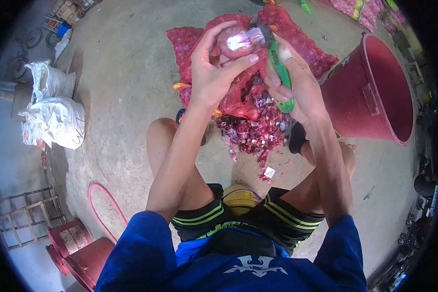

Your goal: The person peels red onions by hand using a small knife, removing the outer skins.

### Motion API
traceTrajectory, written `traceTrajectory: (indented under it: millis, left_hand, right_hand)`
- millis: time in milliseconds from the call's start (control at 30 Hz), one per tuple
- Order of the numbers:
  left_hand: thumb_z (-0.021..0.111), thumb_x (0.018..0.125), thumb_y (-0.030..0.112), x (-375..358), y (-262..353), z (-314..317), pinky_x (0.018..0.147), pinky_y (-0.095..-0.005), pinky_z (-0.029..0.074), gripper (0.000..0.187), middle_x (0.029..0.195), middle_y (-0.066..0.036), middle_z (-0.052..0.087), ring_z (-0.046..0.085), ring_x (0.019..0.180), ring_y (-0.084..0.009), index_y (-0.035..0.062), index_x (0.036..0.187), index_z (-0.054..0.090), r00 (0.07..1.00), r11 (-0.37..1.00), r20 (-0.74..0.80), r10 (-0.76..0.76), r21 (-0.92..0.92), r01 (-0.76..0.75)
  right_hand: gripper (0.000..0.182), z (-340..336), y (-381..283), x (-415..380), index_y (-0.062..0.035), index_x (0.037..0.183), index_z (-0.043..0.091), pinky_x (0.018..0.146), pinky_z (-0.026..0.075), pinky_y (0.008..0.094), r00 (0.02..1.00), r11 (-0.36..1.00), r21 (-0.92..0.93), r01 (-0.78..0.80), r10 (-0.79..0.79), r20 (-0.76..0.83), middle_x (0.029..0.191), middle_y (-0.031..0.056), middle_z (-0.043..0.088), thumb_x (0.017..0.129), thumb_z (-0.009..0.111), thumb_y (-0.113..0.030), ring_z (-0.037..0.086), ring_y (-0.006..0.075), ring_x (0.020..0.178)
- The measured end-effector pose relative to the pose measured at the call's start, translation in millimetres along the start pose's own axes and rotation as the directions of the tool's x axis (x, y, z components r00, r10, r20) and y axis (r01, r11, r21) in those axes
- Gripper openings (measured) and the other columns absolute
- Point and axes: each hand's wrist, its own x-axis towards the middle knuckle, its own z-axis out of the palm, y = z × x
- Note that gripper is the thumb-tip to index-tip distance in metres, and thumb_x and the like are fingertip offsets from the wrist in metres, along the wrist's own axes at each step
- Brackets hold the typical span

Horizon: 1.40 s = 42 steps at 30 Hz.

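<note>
My left hand [213, 73] is wrapped round a red onion [231, 45], thumb and fingers on its sides, held up in front of me. A bright white-and-purple patch shows on the onion, with a pale neck at its right end. In my right hand [299, 80] is a green-handled knife [280, 70]; its dark blade end reaches the neck of the onion, and the exact contact is hard to make out. Below both hands, a pile of red onion skins and pieces [255, 129] lies on the floor beside a red mesh sack [238, 104].
More mesh sacks of onions [309, 44] lie ahead. A large red bucket [348, 92] stands to the right. White sacks [58, 117] sit at the left, and red tubs [90, 258] at lower left. I sit on a yellow stool [241, 197].
</note>
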Motion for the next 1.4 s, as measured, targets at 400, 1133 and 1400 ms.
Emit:
traceTrajectory:
  millis: [400, 1133, 1400]
  left_hand:
    - [0.088, 0.085, -0.005, -1, 19, -20, 0.094, -0.032, 0.063, 0.068, 0.123, -0.01, 0.072, 0.075, 0.108, -0.019, 0.0021, 0.146, 0.058, 0.994, 0.997, -0.093, 0.061, 0.047, -0.057]
    - [0.092, 0.075, -0.005, -5, -3, -13, 0.093, -0.0318, 0.061, 0.057, 0.119, -0.009, 0.073, 0.072, 0.106, -0.0151, -0.0005, 0.125, 0.065, 0.974, 0.912, -0.093, 0.208, 0.377, -0.159]
    - [0.087, 0.077, -0.008, -4, 0, -19, 0.094, -0.0308, 0.059, 0.053, 0.119, -0.009, 0.073, 0.071, 0.107, -0.0149, -0.0007, 0.125, 0.065, 0.97, 0.914, -0.113, 0.216, 0.374, -0.16]
  right_hand:
    - [0.051, -49, 33, 12, -0.0067, 0.16, 0.05, 0.062, 0.046, 0.0278, 0.954, 0.601, -0.799, -0.004, -0.237, -0.183, 0.082, 0.0041, 0.065, 0.114, 0.055, -0.028, 0.054, 0.01, 0.066]
    - [0.048, -4, 19, 22, -0.0101, 0.152, 0.062, 0.077, 0.059, 0.0464, 0.804, 0.298, -0.852, 0.431, -0.555, 0.213, 0.112, 0.0262, 0.075, 0.104, 0.068, -0.014, 0.075, 0.0412, 0.085]
    - [0.05, 6, 18, 12, -0.0097, 0.154, 0.059, 0.076, 0.058, 0.044, 0.868, 0.371, -0.834, 0.407, -0.442, 0.227, 0.101, 0.0239, 0.075, 0.106, 0.067, -0.015, 0.07, 0.0385, 0.076]
